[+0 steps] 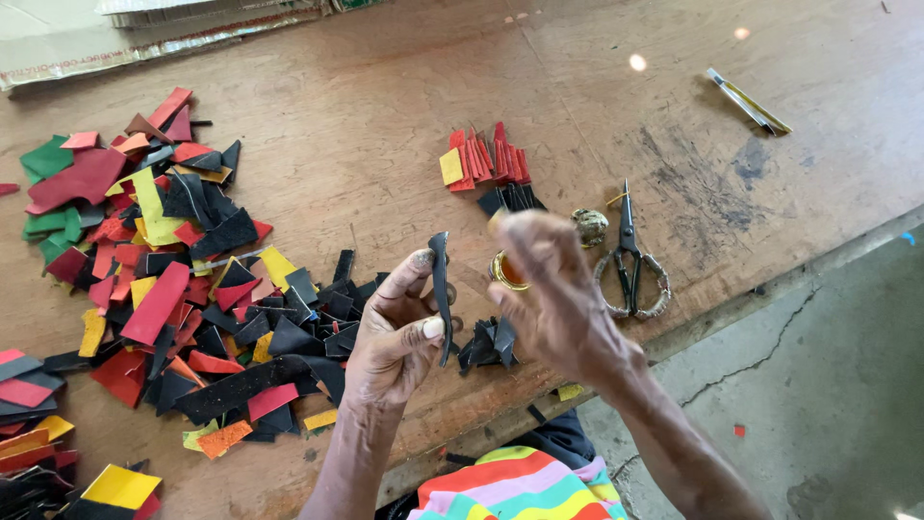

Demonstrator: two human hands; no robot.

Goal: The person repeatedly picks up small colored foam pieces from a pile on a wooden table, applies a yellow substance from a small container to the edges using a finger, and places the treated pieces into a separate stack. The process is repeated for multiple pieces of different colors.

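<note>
— What am I seeing in the left hand (397,332)?
— Its grip is pinching a narrow, curved black leather strip (441,289) upright above the scuffed wooden tabletop (385,116).
— The right hand (553,294)?
— Blurred; I cannot tell its grip. It is hovering beside the scissors (630,260).

My left hand (397,332) pinches with thumb and fingers, palm up; my right hand (551,294) hovers beside it, fingers curled.

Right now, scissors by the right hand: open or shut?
Shut. The scissors lie flat on the wooden table, blades together in one point, handle loops side by side, untouched beyond the right hand.
</note>
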